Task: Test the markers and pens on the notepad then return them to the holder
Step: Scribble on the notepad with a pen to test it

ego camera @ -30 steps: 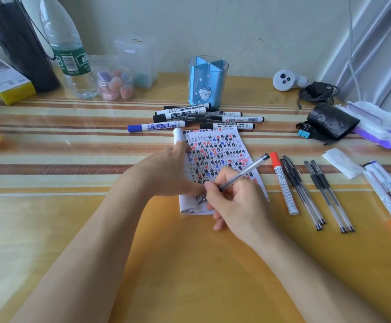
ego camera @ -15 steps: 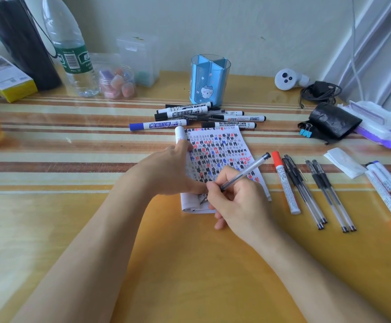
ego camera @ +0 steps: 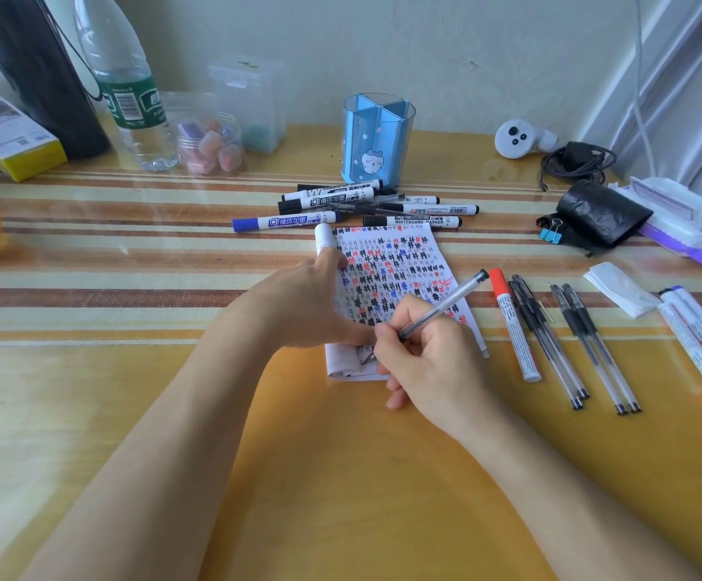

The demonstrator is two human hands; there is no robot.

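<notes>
- Pinches a clear pen (ego camera: 441, 306) between the curled thumb and fingers of the right hand (ego camera: 428, 354), tip down on the near end of the notepad (ego camera: 403, 262), far end tilted up and to the right.
- Presses the left hand (ego camera: 303, 304) on the notepad's left edge, forefinger straight and pointing away with a white wrapping at its tip, thumb stretched rightward up against the right hand, other fingers hidden.
- Lies flat mid-table (ego camera: 340, 475), that notepad, page crowded with small black, blue and red hash marks.
- Just right of the notepad: an orange-capped marker (ego camera: 512, 325), then two pairs of clear pens (ego camera: 592, 350), all side by side and pointing away.
- At the far right edge: more white markers (ego camera: 701, 337), one with an orange end.
- Just behind the notepad: a heap of markers (ego camera: 382, 205), black-capped mostly, with a blue-capped marker (ego camera: 286, 222) at its left.
- Behind the heap, upright near the wall: the blue holder (ego camera: 378, 140), divided inside, cartoon face on the front.
- Further out: a water bottle (ego camera: 131, 94) and a jar of erasers (ego camera: 211, 144) at back left; a black pouch (ego camera: 600, 220), blue binder clips (ego camera: 550, 236) and a folded tissue (ego camera: 621, 293) at right.
</notes>
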